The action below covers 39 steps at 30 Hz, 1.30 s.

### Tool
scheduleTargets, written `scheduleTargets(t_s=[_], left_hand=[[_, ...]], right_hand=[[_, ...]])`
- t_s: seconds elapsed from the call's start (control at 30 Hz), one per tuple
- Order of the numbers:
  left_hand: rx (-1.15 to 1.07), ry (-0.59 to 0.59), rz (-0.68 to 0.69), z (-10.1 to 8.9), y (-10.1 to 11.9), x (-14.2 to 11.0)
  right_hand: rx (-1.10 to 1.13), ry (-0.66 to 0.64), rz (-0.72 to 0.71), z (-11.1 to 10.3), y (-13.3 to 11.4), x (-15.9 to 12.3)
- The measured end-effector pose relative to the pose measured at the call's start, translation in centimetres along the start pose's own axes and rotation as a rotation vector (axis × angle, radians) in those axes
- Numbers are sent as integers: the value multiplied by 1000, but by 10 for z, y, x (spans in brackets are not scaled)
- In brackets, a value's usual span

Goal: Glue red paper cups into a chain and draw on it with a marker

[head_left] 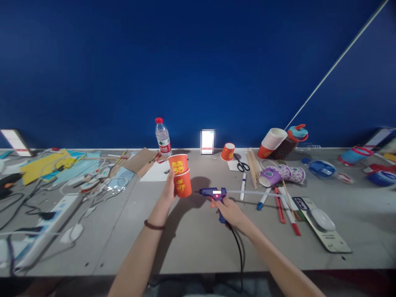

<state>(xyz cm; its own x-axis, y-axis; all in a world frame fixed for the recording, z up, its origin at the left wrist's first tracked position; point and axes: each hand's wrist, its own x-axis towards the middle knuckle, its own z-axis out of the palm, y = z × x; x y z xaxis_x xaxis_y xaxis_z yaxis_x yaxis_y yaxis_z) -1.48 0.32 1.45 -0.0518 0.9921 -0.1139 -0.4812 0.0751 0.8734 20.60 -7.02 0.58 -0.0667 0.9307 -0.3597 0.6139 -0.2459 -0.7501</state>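
Grey tabletop, red-orange cups and a glue gun held over open ground

Against a dark blue wall (185,74), the head view shows a grey tabletop (136,243) with bare surface between the forearms and out to the front edge. A white plastic power strip (51,229) bounds this room at left; at right, a pale patterned phone (332,239) carries a white rounded mouse (322,219). A clear water bottle with a red cap (163,138) stands behind, near the wall.

Two red-orange paper cups with yellow characters (182,181), one above the other, are raised in the left hand (168,192), its thumb along their left side and its other fingers mostly hidden. The right hand (232,211) is curled round the grip of a purple-blue plastic glue gun with an orange trigger (213,192), whose nozzle points left, just beside the lower cup. Its black cord (239,243) drops past the front edge.
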Motion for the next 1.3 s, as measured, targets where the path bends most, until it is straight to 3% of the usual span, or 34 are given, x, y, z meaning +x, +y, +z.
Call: scheduleTargets(t_s=[0.17, 0.27, 0.33, 0.53, 0.77, 1.3], left_hand=[[34, 22, 141, -5, 2, 2], [60, -23, 321, -3, -1, 0], [67, -58, 365, 2, -2, -3], [59, -325, 113, 15, 0, -16], [-16, -545, -89, 14, 5, -24], [-2, -581, -175, 9, -1, -27]], right_hand=[[-244, -86, -37, -3, -15, 7], [-366, -95, -69, -1, -23, 13], [-449, -78, -79, 1, -28, 18], [-609, -52, -154, 12, -51, 32], [-697, -87, -209, 26, -65, 41], [-709, -49, -294, 33, -56, 40]])
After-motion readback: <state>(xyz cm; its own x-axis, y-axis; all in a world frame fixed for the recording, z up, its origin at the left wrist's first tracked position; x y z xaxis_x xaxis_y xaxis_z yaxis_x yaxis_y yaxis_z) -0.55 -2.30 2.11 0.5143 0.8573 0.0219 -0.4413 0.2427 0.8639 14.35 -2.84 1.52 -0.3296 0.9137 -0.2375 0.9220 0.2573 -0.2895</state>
